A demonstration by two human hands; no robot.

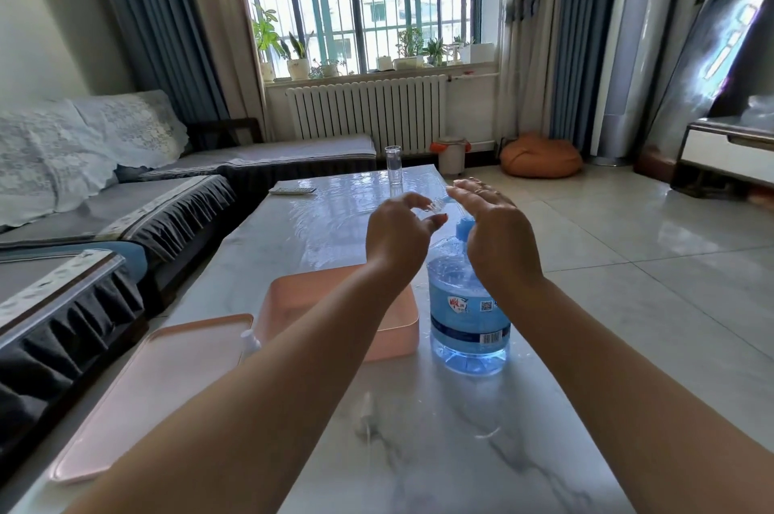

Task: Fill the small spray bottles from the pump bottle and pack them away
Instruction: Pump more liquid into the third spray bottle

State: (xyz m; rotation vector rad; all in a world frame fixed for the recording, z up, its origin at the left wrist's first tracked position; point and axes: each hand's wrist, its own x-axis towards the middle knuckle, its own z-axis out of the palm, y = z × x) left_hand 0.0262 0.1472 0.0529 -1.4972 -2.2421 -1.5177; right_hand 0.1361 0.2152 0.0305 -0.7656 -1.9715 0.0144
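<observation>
The left hand (398, 237) pinched a small clear spray bottle (435, 207) between thumb and fingertips, held above the middle of the marble table (460, 450) at the pump spout. The right hand (498, 233) lay flat and open on the blue pump bottle (465, 316), near the table's right edge. A pink box (377, 329) stood beside it, its pink lid (146, 396) at the left edge, a clear tube (393, 165) at the far edge.

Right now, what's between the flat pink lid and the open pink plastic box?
A small white-capped bottle stands between the lid and box, head view.
</observation>
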